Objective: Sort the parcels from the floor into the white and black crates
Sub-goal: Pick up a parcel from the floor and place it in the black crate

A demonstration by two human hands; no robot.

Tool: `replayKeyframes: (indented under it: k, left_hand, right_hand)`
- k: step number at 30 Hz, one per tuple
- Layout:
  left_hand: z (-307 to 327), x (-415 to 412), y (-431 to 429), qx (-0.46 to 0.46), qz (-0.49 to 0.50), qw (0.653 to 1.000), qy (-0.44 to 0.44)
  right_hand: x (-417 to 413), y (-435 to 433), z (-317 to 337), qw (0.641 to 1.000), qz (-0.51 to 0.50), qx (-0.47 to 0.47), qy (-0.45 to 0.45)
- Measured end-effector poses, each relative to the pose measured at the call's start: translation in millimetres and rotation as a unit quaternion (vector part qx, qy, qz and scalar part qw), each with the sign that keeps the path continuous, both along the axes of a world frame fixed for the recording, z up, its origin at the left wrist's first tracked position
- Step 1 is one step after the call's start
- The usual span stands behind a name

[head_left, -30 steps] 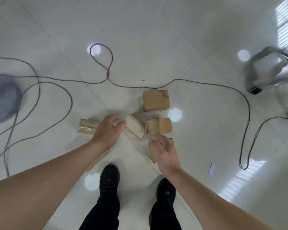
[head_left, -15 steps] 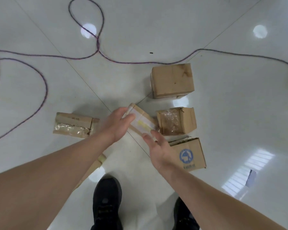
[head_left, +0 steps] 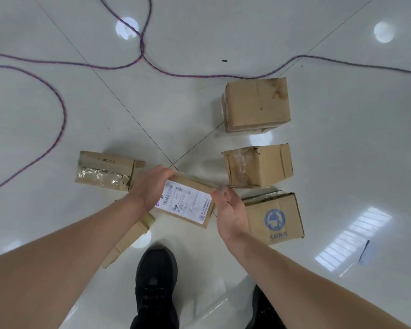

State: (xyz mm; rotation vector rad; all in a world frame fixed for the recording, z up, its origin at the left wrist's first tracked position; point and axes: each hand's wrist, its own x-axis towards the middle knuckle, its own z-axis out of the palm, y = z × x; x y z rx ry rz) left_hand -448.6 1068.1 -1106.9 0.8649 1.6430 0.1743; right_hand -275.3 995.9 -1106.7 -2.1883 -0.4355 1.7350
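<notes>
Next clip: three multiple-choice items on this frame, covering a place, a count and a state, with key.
1. The blue-logo box lies: A beside the right hand; B beyond the cord; C under a shoe.
2. Parcels in view: A four; B six; C nine.
3. The labelled parcel is: A between both hands; B untouched; C in a crate.
Key: A, it sits right of that hand; B, five lie on the floor plus the held one; A, the left hand grips one end, the right touches the other.
</notes>
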Motion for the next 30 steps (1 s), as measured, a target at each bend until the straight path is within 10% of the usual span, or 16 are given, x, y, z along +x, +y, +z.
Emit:
replayKeyframes:
  k: [13, 30]
  left_hand:
    - [41, -7, -24, -0.032, 0.031, 0.998, -0.041]
    - [470, 104, 17, 0.076, 0.042, 0.991, -0.100]
  right_hand:
    - [-8, 2, 39, 0.998, -0.037, 0.015, 0.042]
    - [118, 49, 452, 0.969, -0.118, 0.217, -0.009]
